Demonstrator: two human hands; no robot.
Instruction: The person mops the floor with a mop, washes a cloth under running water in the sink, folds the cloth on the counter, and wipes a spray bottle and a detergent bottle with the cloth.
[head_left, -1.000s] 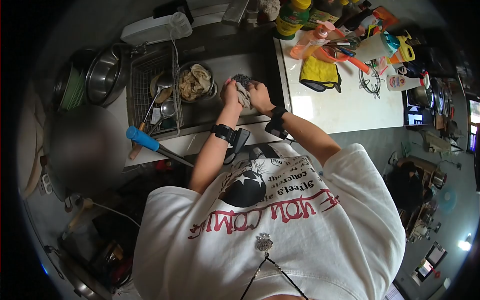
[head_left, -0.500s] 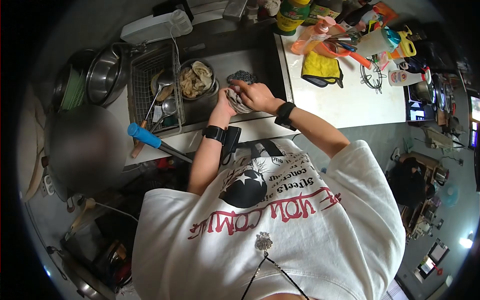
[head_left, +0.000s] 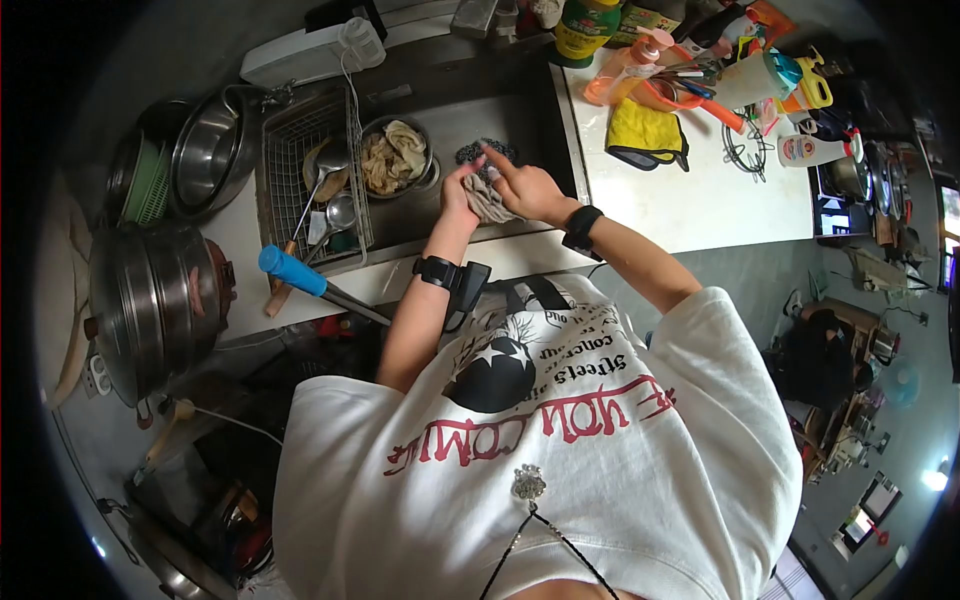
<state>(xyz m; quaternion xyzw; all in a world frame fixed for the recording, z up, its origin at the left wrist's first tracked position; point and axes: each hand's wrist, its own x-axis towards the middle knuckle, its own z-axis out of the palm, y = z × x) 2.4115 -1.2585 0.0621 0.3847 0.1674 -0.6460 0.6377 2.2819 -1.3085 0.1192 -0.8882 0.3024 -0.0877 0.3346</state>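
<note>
While person leans over dark metal sink (head_left: 525, 115), left hand (head_left: 458, 197) wraps crumpled grey-beige cloth (head_left: 489, 203); right hand (head_left: 535, 192) sits against it, forefinger stretched, lower fingers hidden, so cannot tell its grip. Held low there presumably so drips land inside. Cloth bunched, long axis seemingly slanting back toward person's right. Tangled grey wire scourer (head_left: 468, 153) just beyond fingertips.

A crumpled, greyish-beige cloth (head_left: 487, 203) is bunched in uneven folds between the left hand (head_left: 459, 196) and right hand (head_left: 534, 192)
</note>
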